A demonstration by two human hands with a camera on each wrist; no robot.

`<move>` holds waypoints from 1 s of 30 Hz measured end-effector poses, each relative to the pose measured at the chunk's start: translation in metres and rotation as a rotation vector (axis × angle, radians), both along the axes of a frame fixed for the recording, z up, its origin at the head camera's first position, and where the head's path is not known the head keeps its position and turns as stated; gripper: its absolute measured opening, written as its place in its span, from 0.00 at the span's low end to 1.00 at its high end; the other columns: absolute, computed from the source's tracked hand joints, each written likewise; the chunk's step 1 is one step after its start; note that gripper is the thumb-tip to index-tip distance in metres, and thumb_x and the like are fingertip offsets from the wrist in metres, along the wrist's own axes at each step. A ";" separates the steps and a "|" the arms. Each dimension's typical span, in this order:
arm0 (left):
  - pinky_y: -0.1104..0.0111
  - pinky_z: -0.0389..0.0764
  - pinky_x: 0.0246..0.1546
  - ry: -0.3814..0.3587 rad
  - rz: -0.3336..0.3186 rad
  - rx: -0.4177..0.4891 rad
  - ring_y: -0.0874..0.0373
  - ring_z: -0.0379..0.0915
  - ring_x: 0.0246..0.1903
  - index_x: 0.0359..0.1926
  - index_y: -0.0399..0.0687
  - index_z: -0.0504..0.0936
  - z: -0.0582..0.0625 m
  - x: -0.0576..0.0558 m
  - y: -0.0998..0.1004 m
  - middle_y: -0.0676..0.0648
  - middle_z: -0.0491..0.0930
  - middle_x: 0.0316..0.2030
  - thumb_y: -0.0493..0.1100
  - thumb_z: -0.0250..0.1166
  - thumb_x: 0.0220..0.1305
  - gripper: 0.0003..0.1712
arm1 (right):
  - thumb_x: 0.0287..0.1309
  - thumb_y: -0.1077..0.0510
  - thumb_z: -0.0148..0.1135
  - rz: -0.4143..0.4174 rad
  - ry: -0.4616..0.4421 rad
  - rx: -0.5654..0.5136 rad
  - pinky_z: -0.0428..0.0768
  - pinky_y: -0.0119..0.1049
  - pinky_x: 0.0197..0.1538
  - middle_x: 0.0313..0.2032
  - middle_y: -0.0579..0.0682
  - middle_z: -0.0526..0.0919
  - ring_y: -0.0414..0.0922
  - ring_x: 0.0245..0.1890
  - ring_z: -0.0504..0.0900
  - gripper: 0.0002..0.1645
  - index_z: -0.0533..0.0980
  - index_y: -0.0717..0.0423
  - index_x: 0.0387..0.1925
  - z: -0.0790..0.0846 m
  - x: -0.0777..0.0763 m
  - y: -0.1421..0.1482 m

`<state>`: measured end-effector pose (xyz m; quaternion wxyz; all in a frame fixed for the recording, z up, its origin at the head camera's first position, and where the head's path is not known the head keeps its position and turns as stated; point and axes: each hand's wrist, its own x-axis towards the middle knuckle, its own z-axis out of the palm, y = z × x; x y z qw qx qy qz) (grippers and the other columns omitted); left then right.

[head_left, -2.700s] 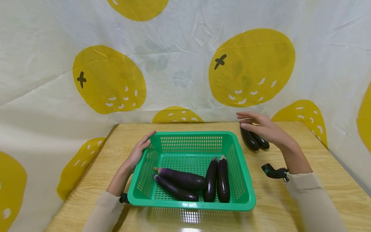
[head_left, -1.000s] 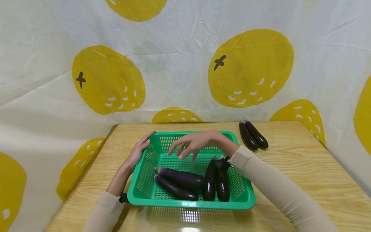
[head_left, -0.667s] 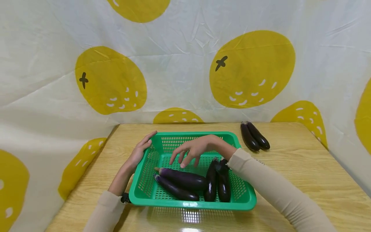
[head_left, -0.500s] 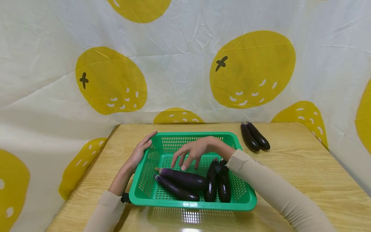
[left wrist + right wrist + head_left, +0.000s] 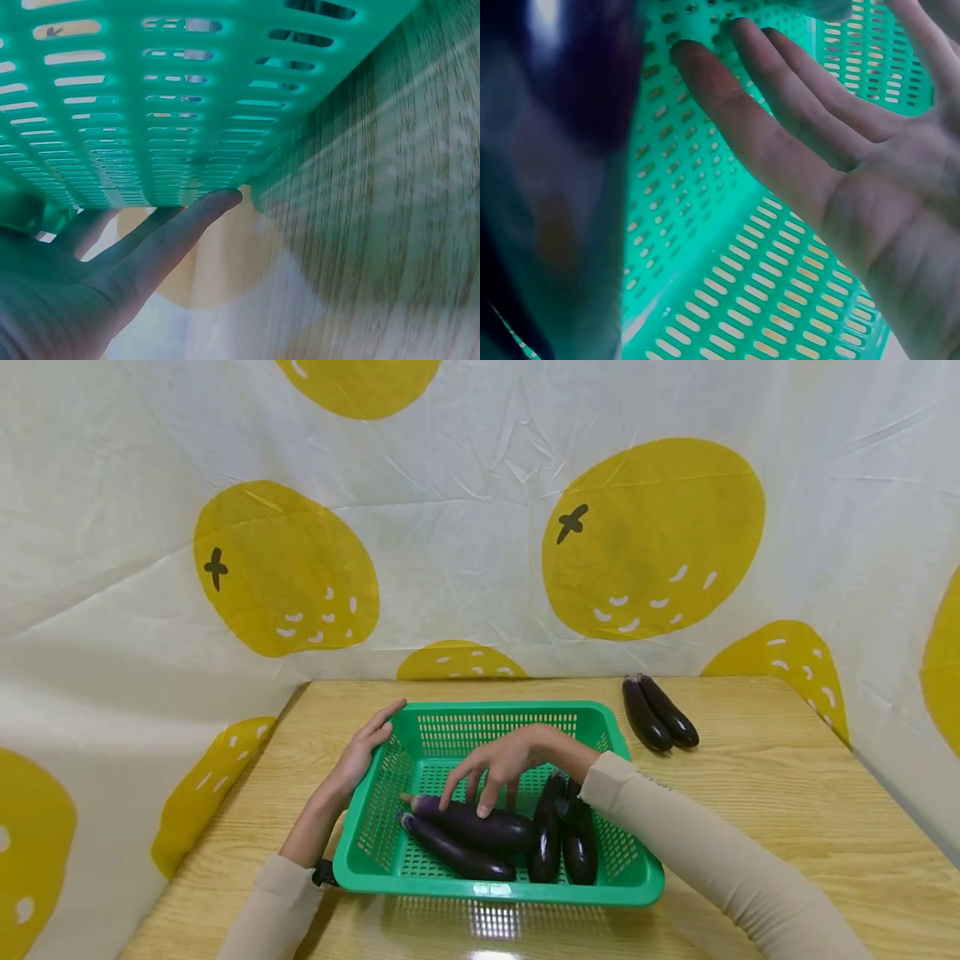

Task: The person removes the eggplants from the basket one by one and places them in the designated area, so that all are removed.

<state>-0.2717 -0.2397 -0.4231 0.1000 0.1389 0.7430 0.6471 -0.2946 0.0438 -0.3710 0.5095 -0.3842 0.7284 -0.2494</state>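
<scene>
Inside the basket (image 5: 495, 890), the right hand (image 5: 501, 762) arches over the large eggplant (image 5: 491, 830), fingers spread wide, tips at its top; contact is unclear. A slimmer eggplant (image 5: 453, 850) lies along its basket-front side, two more eggplants (image 5: 546, 852) by the basket's right wall. The left hand (image 5: 358, 758) rests straight-fingered on the basket's left side. Beyond the basket's back right corner, a pair of eggplants (image 5: 647, 720) lies on the table (image 5: 772, 777).

The right hand (image 5: 504, 758) has moved from above the two eggplants (image 5: 667, 714) on the table (image 5: 765, 768), now fully exposed, to over the basket (image 5: 495, 894). It has since descended: its thumb (image 5: 486, 807) and index finger (image 5: 457, 781), previously at the far edge of the larger purple eggplant (image 5: 498, 830), now overlap its upper surface. The right sleeve (image 5: 697, 843) now crosses the basket's right rim.
</scene>
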 end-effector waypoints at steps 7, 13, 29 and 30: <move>0.76 0.71 0.58 0.002 0.004 0.001 0.41 0.52 0.77 0.83 0.57 0.52 0.001 0.001 -0.001 0.44 0.50 0.82 0.51 0.36 0.86 0.30 | 0.65 0.60 0.69 -0.005 -0.013 0.002 0.86 0.46 0.48 0.69 0.54 0.70 0.51 0.68 0.71 0.33 0.74 0.27 0.66 -0.004 -0.001 -0.002; 0.77 0.72 0.58 0.012 0.003 -0.008 0.42 0.54 0.76 0.83 0.57 0.52 0.002 0.001 -0.001 0.44 0.50 0.82 0.52 0.37 0.85 0.31 | 0.66 0.58 0.69 0.004 -0.028 0.007 0.87 0.46 0.47 0.66 0.54 0.72 0.48 0.64 0.74 0.34 0.73 0.26 0.67 -0.003 0.000 -0.001; 0.75 0.72 0.57 0.005 0.015 -0.026 0.42 0.55 0.76 0.83 0.60 0.53 0.003 0.001 -0.001 0.45 0.51 0.82 0.52 0.37 0.86 0.30 | 0.66 0.58 0.69 0.036 -0.079 0.051 0.85 0.45 0.49 0.68 0.45 0.70 0.43 0.66 0.70 0.32 0.75 0.27 0.67 -0.003 0.001 -0.001; 0.75 0.72 0.58 0.004 0.014 -0.028 0.42 0.55 0.76 0.83 0.60 0.53 0.003 0.001 -0.001 0.45 0.51 0.82 0.52 0.37 0.86 0.30 | 0.66 0.58 0.69 0.036 -0.079 0.053 0.85 0.45 0.49 0.69 0.44 0.69 0.43 0.66 0.70 0.32 0.75 0.27 0.67 -0.002 0.001 -0.001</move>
